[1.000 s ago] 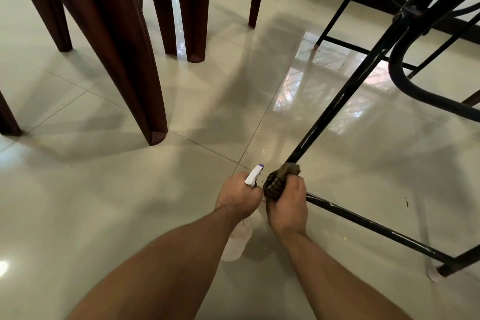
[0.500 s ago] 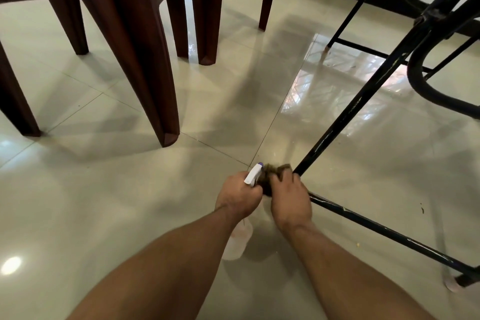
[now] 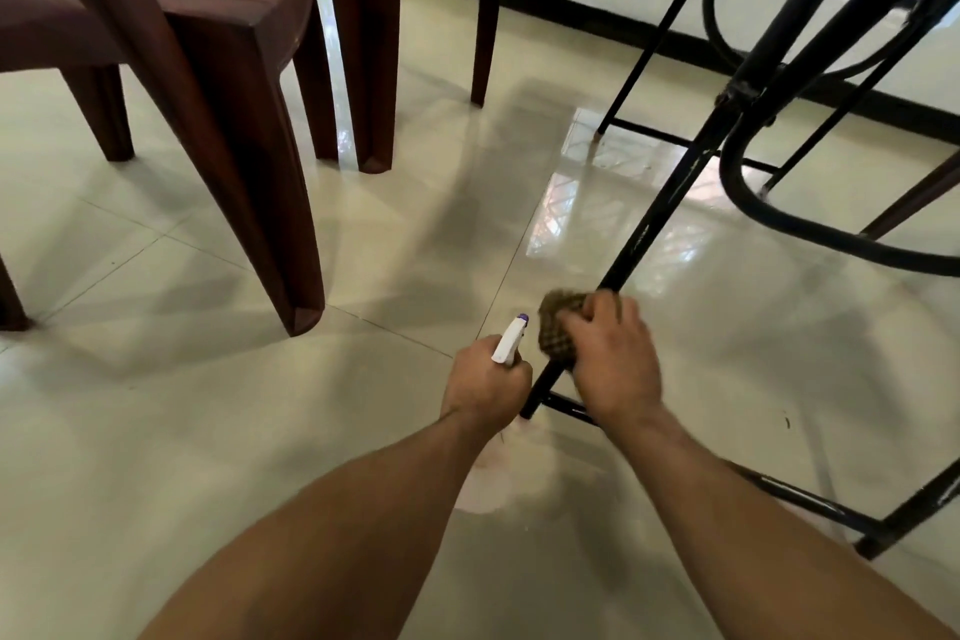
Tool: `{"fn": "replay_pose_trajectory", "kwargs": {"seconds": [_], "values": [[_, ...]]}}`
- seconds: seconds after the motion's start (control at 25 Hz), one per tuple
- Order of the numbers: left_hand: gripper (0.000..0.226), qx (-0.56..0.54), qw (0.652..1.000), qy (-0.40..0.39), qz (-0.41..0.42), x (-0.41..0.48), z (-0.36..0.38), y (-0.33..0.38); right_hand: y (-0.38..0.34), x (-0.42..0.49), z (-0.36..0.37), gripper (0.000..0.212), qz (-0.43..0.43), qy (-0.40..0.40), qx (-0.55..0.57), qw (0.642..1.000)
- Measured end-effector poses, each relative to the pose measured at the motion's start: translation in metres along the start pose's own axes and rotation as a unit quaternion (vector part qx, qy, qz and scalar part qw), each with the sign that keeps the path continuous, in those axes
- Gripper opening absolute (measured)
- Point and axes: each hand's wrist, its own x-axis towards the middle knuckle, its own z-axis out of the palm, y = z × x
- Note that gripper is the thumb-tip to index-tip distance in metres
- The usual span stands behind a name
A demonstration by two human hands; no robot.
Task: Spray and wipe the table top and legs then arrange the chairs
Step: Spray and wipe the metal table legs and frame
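A black metal table leg point(image 3: 670, 203) slants down to the tiled floor near my hands. My right hand point(image 3: 613, 359) grips a brown checked cloth point(image 3: 556, 333) wrapped around the leg a little above its foot. My left hand point(image 3: 485, 387) holds a spray bottle point(image 3: 506, 346) with a white head and purple tip, just left of the leg; the clear bottle body point(image 3: 488, 478) hangs below my wrist. Two dark brown plastic chairs point(image 3: 223, 16) stand at the upper left.
A low black crossbar point(image 3: 789, 494) runs from the leg's foot to another leg at the lower right. Curved black frame tubing point(image 3: 779, 213) hangs at the right. A white wall with dark skirting point(image 3: 571, 5) lies beyond.
My right hand has slid the cloth up the leg from its foot. The view has tilted up, showing more of the chairs and wall. My left hand has kept the bottle beside the leg.
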Motion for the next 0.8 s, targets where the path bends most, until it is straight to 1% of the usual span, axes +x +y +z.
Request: {"fn": "replay_pose_trajectory", "kwargs": {"seconds": [0.04,0.08,0.16,0.24,0.28,0.32,0.36,0.4,0.44,0.48,0.52,0.56,0.64,0.68,0.72,0.76,0.8], "values": [[0.014,-0.009,1.000,0.008,0.013,-0.001,-0.001,0.009,-0.002,-0.008,0.008,0.044,-0.038,-0.037,-0.017,0.998],[0.018,-0.017,0.999,0.014,0.031,-0.001,-0.003,0.017,-0.004,-0.008,0.007,0.042,-0.048,-0.049,-0.017,0.997],[0.023,-0.033,0.997,0.015,0.071,0.001,-0.004,0.029,0.001,0.012,-0.013,0.044,-0.018,-0.002,0.021,1.000],[0.015,-0.041,0.994,0.014,0.100,0.004,-0.003,0.039,0.019,0.039,-0.043,0.050,0.035,0.085,0.040,0.995],[0.012,-0.047,0.993,0.012,0.108,0.005,-0.003,0.045,0.031,0.048,-0.055,0.051,0.056,0.116,0.050,0.990],[0.011,-0.062,0.992,0.012,0.112,0.007,-0.003,0.053,0.038,0.052,-0.060,0.049,0.075,0.114,0.074,0.988],[0.013,-0.079,0.990,0.012,0.118,0.010,-0.003,0.062,0.039,0.050,-0.060,0.044,0.082,0.085,0.097,0.988],[0.018,-0.093,0.987,0.011,0.128,0.011,-0.004,0.072,0.035,0.043,-0.058,0.040,0.066,0.043,0.104,0.992],[0.021,-0.102,0.985,0.009,0.141,0.010,-0.006,0.082,0.030,0.034,-0.055,0.039,0.019,0.006,0.082,0.996],[0.019,-0.104,0.982,0.011,0.156,0.012,-0.008,0.092,0.029,0.030,-0.057,0.040,-0.025,-0.015,0.064,0.998],[0.013,-0.101,0.980,0.016,0.172,0.017,-0.008,0.101,0.029,0.035,-0.066,0.041,-0.030,-0.012,0.067,0.997],[0.008,-0.099,0.977,0.026,0.186,0.022,-0.009,0.108,0.033,0.049,-0.081,0.042,0.010,0.007,0.074,0.997],[0.010,-0.110,0.974,0.037,0.194,0.031,-0.007,0.123,0.041,0.081,-0.118,0.047,0.110,0.093,0.107,0.984],[0.011,-0.122,0.972,0.040,0.195,0.031,-0.006,0.134,0.045,0.092,-0.131,0.053,0.125,0.146,0.103,0.976],[0.010,-0.139,0.969,0.040,0.202,0.030,-0.005,0.144,0.045,0.093,-0.135,0.054,0.122,0.169,0.086,0.974],[0.009,-0.153,0.965,0.039,0.210,0.028,-0.005,0.151,0.045,0.088,-0.127,0.045,0.113,0.156,0.076,0.978],[0.009,-0.166,0.960,0.037,0.220,0.024,-0.007,0.157,0.038,0.080,-0.119,0.033,0.104,0.127,0.082,0.983]]}}
